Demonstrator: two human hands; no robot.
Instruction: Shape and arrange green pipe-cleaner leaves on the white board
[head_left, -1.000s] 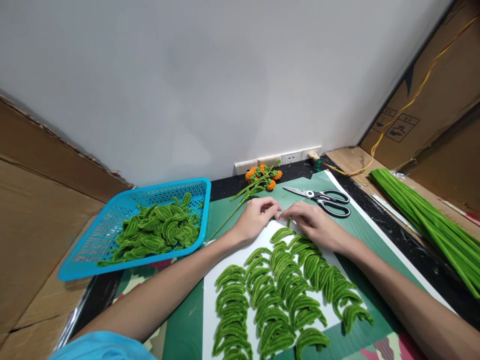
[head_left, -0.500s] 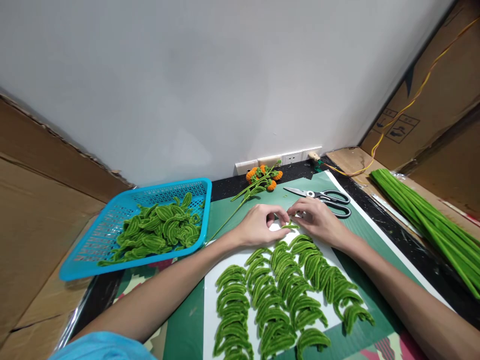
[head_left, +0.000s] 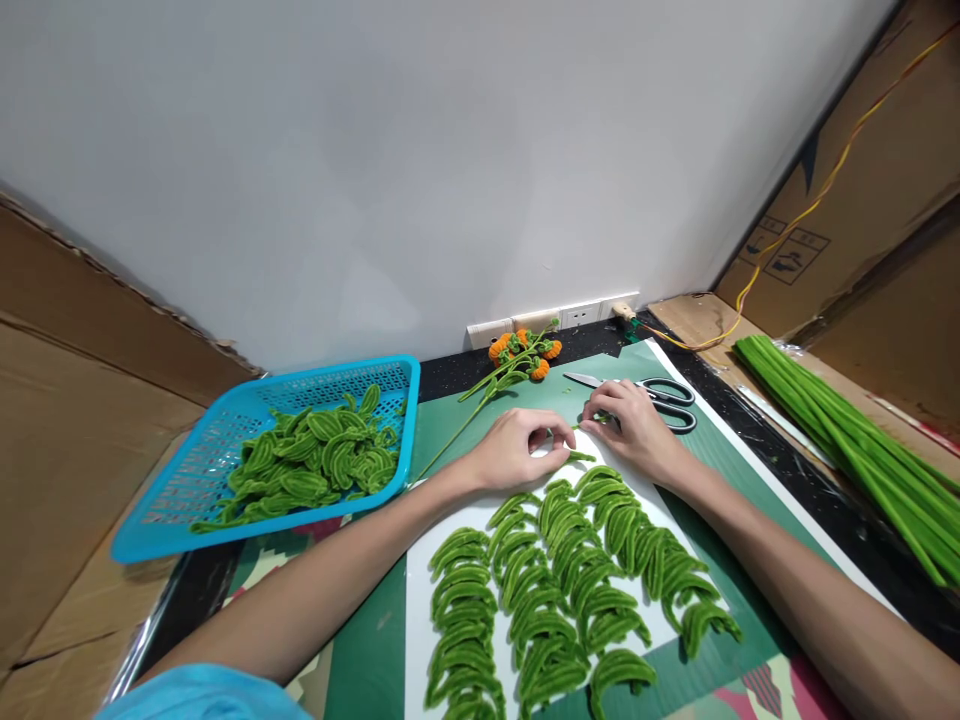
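Note:
My left hand is closed in a pinch on a short green fuzzy pipe-cleaner piece at the far end of the white paper sheet. Facing it, my right hand has its fingers bent together, with a bit of green showing at the fingertips; the strand between the hands is partly hidden. Below both hands, curved green pipe-cleaner leaves lie in overlapping rows on the sheet. Black-handled scissors rest just beyond my right hand.
On the left stands a blue plastic basket holding a heap of green leaves. A stem with small orange pumpkins lies near the wall sockets. At right is a bundle of long green pipe cleaners. Cardboard flanks both sides.
My right hand has moved a little away from my left, widening the gap between the fingertips. The left hand keeps its pinch in nearly the same place.

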